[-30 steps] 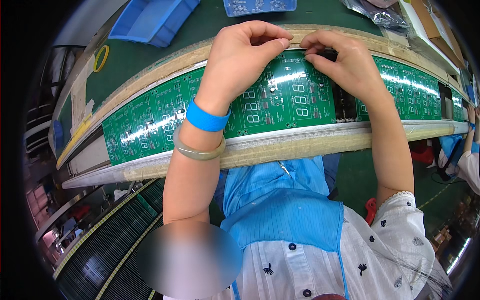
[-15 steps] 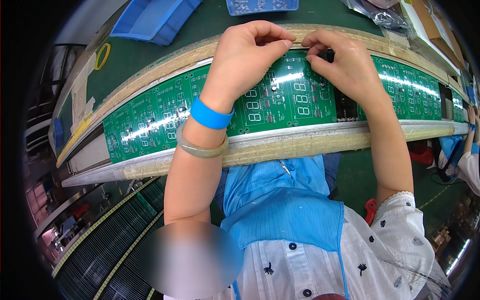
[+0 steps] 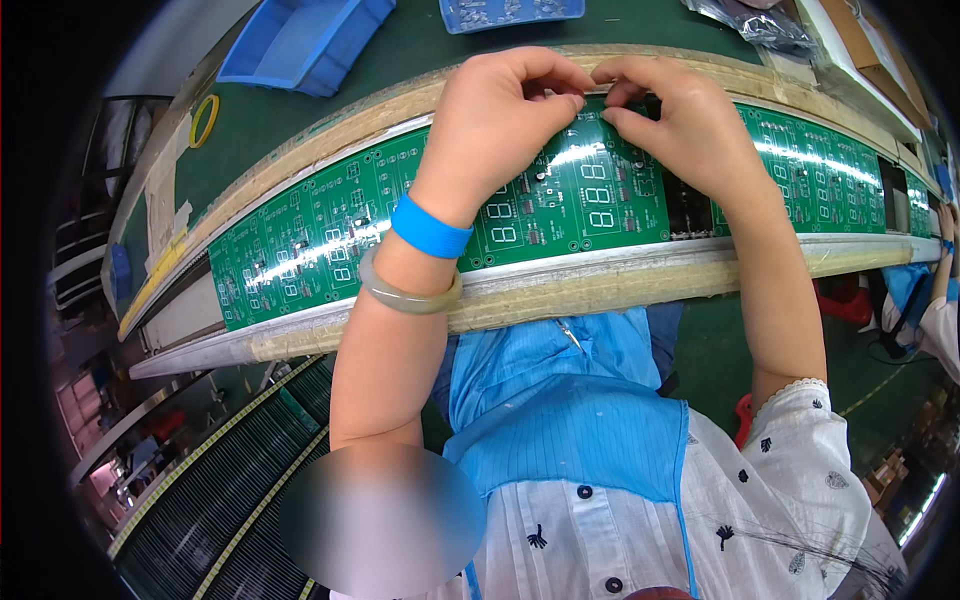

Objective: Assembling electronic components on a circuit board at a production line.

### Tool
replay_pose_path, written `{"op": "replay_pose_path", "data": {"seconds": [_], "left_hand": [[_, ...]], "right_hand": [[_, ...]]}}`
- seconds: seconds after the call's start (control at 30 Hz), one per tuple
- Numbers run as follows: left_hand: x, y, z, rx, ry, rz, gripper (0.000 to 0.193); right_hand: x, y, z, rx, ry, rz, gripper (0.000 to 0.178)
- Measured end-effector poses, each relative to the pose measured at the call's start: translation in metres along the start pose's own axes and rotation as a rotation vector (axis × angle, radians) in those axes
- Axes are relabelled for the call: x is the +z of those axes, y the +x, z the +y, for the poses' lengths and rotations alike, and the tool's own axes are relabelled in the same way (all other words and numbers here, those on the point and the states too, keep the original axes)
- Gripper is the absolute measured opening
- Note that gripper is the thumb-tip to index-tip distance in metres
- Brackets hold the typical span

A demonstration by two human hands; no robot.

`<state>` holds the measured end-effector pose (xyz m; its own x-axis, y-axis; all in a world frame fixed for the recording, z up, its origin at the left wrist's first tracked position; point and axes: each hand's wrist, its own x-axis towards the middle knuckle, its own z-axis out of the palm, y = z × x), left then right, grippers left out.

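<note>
My left hand (image 3: pixel 495 130) and my right hand (image 3: pixel 690 130) meet at the far edge of a green circuit board (image 3: pixel 555 215) with printed digit outlines and small mounted parts. Thumb and fingertips of the left are drawn together in a pinch. The right's fingers curl toward its thumb, close beside the left fingertips. Whatever sits between the fingertips is too small or hidden to make out. The board lies flat between two long rails, and a similar board (image 3: pixel 300 240) adjoins it on the left. Past a dark gap (image 3: pixel 690 210), further boards (image 3: pixel 820 165) continue on the right.
Tape-wrapped near rail (image 3: pixel 580 298) runs before my body. Beyond the far rail are a blue bin (image 3: pixel 262 76), a second blue bin (image 3: pixel 515 22) holding small clear pieces, and a yellow ring (image 3: pixel 204 122). Black slotted racks (image 3: pixel 215 490) stand lower left. Another person's arm (image 3: pixel 942 270) shows far right.
My right fingertips have shifted slightly left, nearer the left ones. The left wrist has moved a little right. Both hands stay at the board's far edge.
</note>
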<state>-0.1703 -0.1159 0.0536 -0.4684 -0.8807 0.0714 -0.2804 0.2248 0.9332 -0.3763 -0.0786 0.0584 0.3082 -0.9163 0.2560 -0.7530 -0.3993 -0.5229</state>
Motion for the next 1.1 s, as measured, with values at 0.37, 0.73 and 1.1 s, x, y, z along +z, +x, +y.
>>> {"op": "replay_pose_path", "data": {"seconds": [0.37, 0.73, 1.1], "left_hand": [[0.014, 0.003, -0.004, 0.175, 0.229, 0.05, 0.016], [0.017, 0.004, -0.002, 0.257, 0.284, 0.054, 0.013], [0.018, 0.005, -0.002, 0.239, 0.391, 0.052, 0.015]], "right_hand": [[-0.006, 0.001, 0.004, 0.142, 0.234, -0.031, 0.036], [-0.008, 0.001, 0.004, 0.139, 0.238, -0.031, 0.036], [-0.009, 0.0, 0.014, 0.136, 0.321, -0.02, 0.035]]}}
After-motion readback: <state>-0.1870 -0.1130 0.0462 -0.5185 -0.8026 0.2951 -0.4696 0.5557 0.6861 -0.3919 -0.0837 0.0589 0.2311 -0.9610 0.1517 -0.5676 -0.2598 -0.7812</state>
